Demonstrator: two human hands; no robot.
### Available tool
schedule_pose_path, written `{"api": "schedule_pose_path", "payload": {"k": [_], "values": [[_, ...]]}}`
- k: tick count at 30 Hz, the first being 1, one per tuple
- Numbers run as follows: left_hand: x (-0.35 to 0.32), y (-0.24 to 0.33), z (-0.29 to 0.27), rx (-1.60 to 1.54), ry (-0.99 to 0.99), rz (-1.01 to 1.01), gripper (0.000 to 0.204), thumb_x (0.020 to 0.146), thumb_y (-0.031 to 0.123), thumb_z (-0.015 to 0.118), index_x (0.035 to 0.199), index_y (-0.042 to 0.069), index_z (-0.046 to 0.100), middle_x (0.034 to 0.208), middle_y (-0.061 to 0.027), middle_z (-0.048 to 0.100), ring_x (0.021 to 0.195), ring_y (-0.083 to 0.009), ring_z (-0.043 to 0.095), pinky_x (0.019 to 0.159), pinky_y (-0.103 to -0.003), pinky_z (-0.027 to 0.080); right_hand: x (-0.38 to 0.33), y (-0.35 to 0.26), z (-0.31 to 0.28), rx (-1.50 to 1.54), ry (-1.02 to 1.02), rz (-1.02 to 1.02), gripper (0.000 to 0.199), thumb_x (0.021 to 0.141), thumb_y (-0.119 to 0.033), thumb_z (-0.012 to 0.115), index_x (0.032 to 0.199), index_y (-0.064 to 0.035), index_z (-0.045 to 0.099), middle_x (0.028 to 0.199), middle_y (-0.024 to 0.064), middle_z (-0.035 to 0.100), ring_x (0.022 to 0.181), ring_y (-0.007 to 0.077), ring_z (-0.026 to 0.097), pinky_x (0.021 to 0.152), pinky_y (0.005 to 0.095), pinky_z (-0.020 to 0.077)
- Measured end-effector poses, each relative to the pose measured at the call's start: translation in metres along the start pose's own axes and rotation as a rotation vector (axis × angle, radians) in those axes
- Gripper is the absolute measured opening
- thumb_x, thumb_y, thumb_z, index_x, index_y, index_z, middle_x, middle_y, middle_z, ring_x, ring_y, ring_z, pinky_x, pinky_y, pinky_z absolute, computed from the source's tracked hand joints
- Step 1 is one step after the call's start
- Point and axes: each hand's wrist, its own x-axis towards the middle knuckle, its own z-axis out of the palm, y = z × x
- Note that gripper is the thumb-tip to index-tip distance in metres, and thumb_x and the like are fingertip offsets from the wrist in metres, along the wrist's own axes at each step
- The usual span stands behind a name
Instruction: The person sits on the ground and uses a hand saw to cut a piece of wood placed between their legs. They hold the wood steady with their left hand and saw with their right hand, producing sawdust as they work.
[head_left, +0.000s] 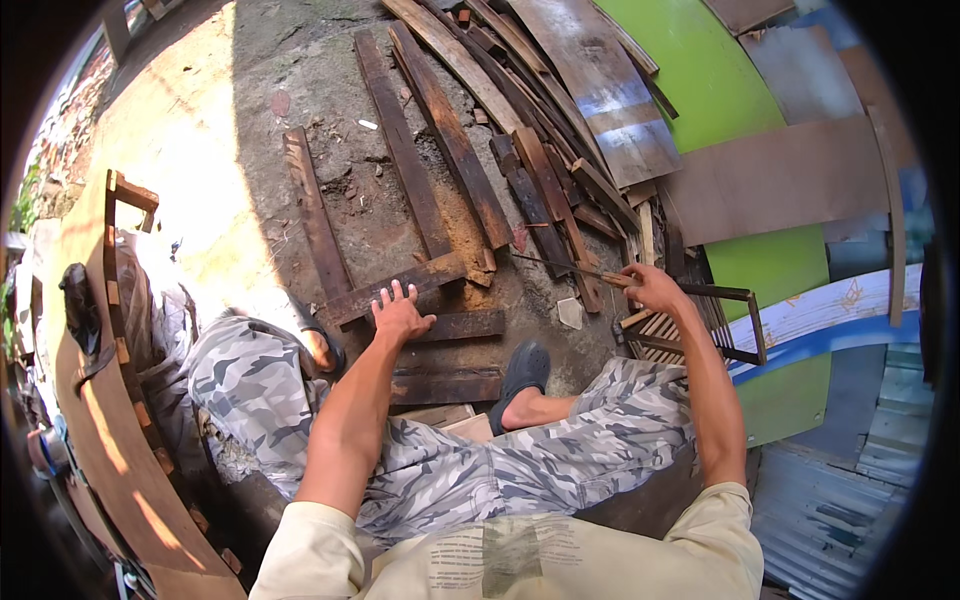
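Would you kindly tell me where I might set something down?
Shaded grey concrete lies mostly bare between the sunlit strip and the long dark wooden planks. A small gap lies between the right foot's dark rubber clog and the slatted brown wooden frame. Beyond the right hand, jumbled brown wooden strips crowd the ground.

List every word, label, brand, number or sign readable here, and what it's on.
No text is legible.
Cream T-shirt: rows of print beside a grey-green block, too small to read.
White-and-blue panel: orange marks; cannot tell if lettering.
Plank under the left hand: none visible.
Thin-bladed tool in the right hand: none visible.
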Motion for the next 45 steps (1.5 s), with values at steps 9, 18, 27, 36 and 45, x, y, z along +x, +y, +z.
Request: {"api": "schedule_pose_path", "payload": {"k": [9,18,27,36,45], "values": [[-0.005,-0.009,-0.002,-0.052,-0.04,0.024,0.095,0.09,0.062,0.062,0.164,0.024,0.016,0.172,-0.0105,0.004,0.157,-0.0347,0.01,0.124,-0.056,0.015,-0.122,-0.152,-0.118,0.406,0.11,-0.113,0.039,0.091,-0.008,0.065,0.13,-0.0037,0.064,0.082,0.0032,0.064,0.063,0.0088,0.056,0.06,0.0269,0.0481],[0.002,-0.03,0.019,-0.35,0.667,0.017,0.028,0.091,0.031,0.066,0.107,0.009,0.073,0.095,-0.0112,0.074,0.098,-0.0314,0.07,0.082,-0.045,0.052,-0.058,-0.2,-0.056,0.799,0.121,-0.287,0.041,0.093,-0.007,0.068,0.134,-0.0007,0.06,0.091,0.0009,0.065,0.06,0.0053,0.054,0.056,0.0233,0.0463],[0.048,-0.036,0.026,-0.286,1.005,0.142,0.036,0.089,0.04,0.071,0.106,0.007,0.07,0.106,-0.0092,0.069,0.103,-0.0264,0.062,0.087,-0.039,0.045,-0.027,-0.228,-0.018,1.069,-0.198,-0.389,0.067,0.085,-0.007,0.072,0.147,0.001,0.048,0.109,0.0089,0.063,0.072,0.0114,0.061,0.062,0.0249,0.0533],[0.063,-0.029,0.01,-0.16,0.557,0.08,0.057,0.093,0.061,0.057,0.096,0.006,0.072,0.089,-0.0145,0.074,0.087,-0.0305,0.07,0.085,-0.042,0.052,-0.025,-0.24,-0.003,1.25,-0.399,-0.217,0.059,0.102,-0.018,0.061,0.152,0.0041,0.039,0.115,0.0142,0.063,0.07,0.0124,0.06,0.062,0.0249,0.0515],[0.062,-0.03,0.013,-0.133,0.665,0.101,0.056,0.09,0.061,0.06,0.085,0.007,0.072,0.083,-0.0133,0.073,0.084,-0.0291,0.071,0.095,-0.043,0.053,0.022,-0.264,-0.007,1.385,-0.386,-0.031,0.057,0.104,-0.02,0.057,0.152,0.0045,0.037,0.116,0.0161,0.063,0.073,0.0169,0.066,0.063,0.0324,0.0601]]}}
